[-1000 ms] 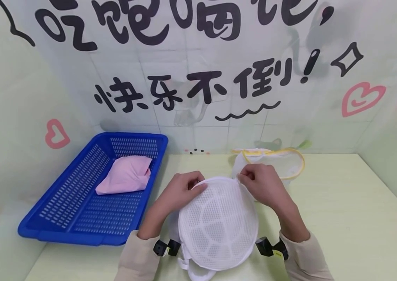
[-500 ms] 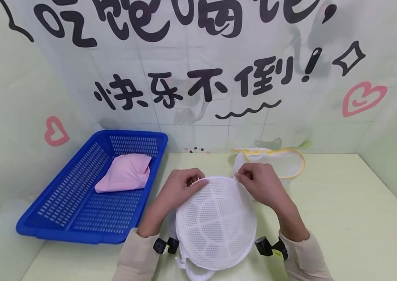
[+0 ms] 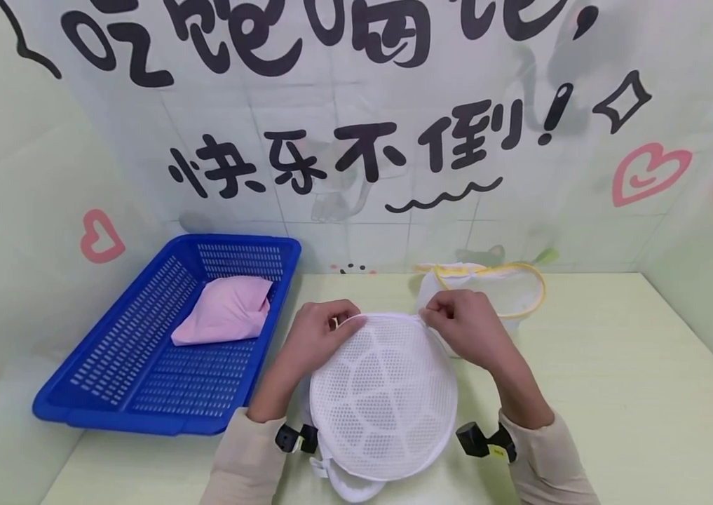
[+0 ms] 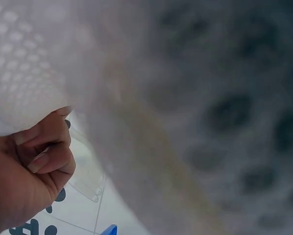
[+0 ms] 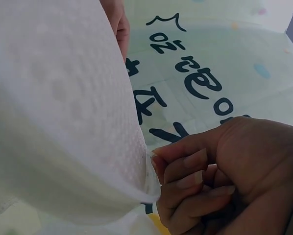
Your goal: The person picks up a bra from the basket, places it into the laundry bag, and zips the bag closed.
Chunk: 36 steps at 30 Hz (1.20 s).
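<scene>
A round white mesh laundry bag point(image 3: 388, 400) stands tipped up in front of me in the head view, its circular face towards me and a white strap loop point(image 3: 352, 487) at its lower edge. My left hand point(image 3: 321, 340) pinches the upper left rim between thumb and fingers. At the upper right rim, my right hand point(image 3: 472, 330) grips the edge with curled fingers. The right wrist view shows that thumb and index finger pinching a small bit of the white border point(image 5: 150, 178). Blurred mesh point(image 4: 225, 112) fills much of the left wrist view.
A blue plastic basket point(image 3: 141, 423) stands on the left of the table point(image 3: 621, 379), with a folded pink cloth point(image 3: 223, 312) in it. Behind my right hand sits another white mesh bag with a yellow-trimmed opening point(image 3: 517, 294). A printed wall sheet point(image 3: 356, 245) rises behind the table.
The mesh bag and my left hand have shifted slightly left and up. My right hand has moved a little left and up, and both hands keep their hold on the rim.
</scene>
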Available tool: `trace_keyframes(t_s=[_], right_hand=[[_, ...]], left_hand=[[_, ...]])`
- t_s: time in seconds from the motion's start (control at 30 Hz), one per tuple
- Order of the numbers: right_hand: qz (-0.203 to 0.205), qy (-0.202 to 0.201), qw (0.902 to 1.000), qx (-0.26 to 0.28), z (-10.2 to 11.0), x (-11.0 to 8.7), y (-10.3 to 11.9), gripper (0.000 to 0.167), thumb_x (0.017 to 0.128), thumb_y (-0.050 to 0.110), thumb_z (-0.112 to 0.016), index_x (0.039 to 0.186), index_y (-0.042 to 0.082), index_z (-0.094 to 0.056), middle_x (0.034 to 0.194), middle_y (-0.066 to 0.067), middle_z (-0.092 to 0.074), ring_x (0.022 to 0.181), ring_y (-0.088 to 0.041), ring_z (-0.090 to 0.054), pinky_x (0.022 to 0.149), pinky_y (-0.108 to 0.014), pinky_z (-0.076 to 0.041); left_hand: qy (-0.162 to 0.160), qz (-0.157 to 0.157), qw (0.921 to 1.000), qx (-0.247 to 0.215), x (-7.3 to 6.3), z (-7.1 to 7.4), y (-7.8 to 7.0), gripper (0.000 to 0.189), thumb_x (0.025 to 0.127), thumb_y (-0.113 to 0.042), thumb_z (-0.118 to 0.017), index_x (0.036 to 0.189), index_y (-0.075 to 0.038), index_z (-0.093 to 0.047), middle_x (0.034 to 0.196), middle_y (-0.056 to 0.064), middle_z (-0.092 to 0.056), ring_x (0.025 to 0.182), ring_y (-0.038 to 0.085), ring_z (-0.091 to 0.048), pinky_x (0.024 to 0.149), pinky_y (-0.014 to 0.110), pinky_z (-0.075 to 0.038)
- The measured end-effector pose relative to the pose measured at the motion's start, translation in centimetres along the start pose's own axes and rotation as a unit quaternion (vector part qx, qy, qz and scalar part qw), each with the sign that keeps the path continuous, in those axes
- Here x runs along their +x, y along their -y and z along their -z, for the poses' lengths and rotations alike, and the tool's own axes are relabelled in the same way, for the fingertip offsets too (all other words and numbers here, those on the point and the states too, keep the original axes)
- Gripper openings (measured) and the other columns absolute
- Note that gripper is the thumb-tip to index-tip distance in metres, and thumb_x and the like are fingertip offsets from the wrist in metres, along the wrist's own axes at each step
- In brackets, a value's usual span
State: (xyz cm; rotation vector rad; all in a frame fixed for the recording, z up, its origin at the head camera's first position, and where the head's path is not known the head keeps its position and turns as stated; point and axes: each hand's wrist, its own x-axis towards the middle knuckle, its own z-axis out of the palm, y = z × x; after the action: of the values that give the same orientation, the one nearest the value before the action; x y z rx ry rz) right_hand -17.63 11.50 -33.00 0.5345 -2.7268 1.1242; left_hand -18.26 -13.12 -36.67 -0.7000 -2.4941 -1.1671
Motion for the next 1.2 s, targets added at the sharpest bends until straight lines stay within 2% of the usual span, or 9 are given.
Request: trace_keyframes(t_s=[0.2, 0.53, 0.97, 1.2], right_hand=[[-0.019, 0.01, 0.9997, 0.01, 0.32, -0.07, 0.15, 0.017, 0.086, 0.011, -0.062, 0.069, 0.01, -0.065, 0.055, 0.006, -0.045, 0.053, -0.012, -0.041, 0.053, -0.028, -0.036], [-0.024, 0.025, 0.9993, 0.013, 0.46, -0.1, 0.14, 0.017, 0.086, 0.011, -0.063, 0.07, 0.008, -0.064, 0.054, 0.006, -0.044, 0.051, -0.011, -0.038, 0.052, -0.027, -0.033], [-0.026, 0.026, 0.9991, 0.019, 0.58, -0.28, -0.02, 0.017, 0.087, 0.011, -0.062, 0.07, 0.009, -0.064, 0.055, 0.006, -0.044, 0.052, -0.011, -0.038, 0.052, -0.027, -0.033], [-0.031, 0.024, 0.9991, 0.016, 0.7, -0.34, 0.03, 0.016, 0.086, 0.01, -0.063, 0.07, 0.009, -0.064, 0.057, 0.005, -0.046, 0.053, -0.011, -0.04, 0.054, -0.028, -0.035]], left_hand=[[-0.004, 0.003, 0.9999, -0.01, 0.14, 0.04, -0.11, 0.011, 0.089, -0.018, -0.068, 0.08, -0.012, -0.069, 0.066, -0.009, -0.058, 0.058, 0.009, -0.048, 0.055, 0.026, -0.04], [-0.017, 0.016, 0.9995, -0.022, 0.07, 0.39, -0.01, 0.01, 0.089, -0.014, -0.067, 0.08, -0.01, -0.069, 0.069, -0.006, -0.06, 0.059, 0.01, -0.05, 0.056, 0.026, -0.042], [-0.019, 0.026, 0.999, -0.032, 0.04, 0.47, 0.09, 0.01, 0.089, -0.012, -0.067, 0.08, -0.008, -0.069, 0.068, -0.004, -0.06, 0.06, 0.012, -0.052, 0.056, 0.027, -0.044], [-0.025, 0.051, 0.9976, -0.039, -0.07, 0.65, 0.17, 0.01, 0.089, -0.012, -0.067, 0.08, -0.008, -0.07, 0.069, -0.003, -0.06, 0.063, 0.013, -0.052, 0.058, 0.028, -0.044]])
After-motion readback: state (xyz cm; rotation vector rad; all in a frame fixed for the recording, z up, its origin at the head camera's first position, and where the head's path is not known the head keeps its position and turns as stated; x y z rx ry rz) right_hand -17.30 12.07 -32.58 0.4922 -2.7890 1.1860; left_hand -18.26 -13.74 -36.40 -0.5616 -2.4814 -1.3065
